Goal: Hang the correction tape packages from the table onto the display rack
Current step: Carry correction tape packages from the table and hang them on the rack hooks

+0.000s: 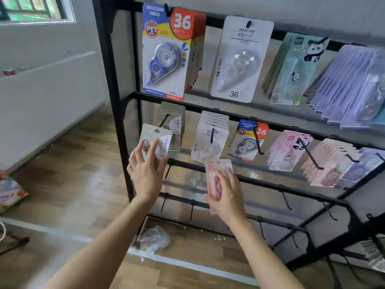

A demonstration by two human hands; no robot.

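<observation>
Hanging is the step in hand, with one pack in each hand in front of the rack [191,106]. The left hand [145,174] holds a grey pack [155,138] up at the left end of the middle row, fingers spread over its face and the thumb pinching the right edge. The pack's hole sits just below and left of the hook [165,120], which already carries a grey stack [174,122] of what looks like the same kind. The right hand [227,195] grips a pink pack [216,170] lower down, fingers wrapped round its right edge, waiting below the white stack [210,138]. The table is out of view.

The next move likely calls for lifting the grey pack, lining its hole up with the hook's upturned tip, and sliding it back against the stack. The hole is small and the tip points outward, so the pack probably needs to be held square.

Room is tight on the left, where the left post [123,132] stands just beside the hand. To the right there is a gap before the white stack. Below, bare hooks [167,173] jut out from the lower rows near both wrists and could snag a pack or a hand. Which hook suits the pink pack I cannot tell; pink stacks hang well apart toward the right end.
</observation>
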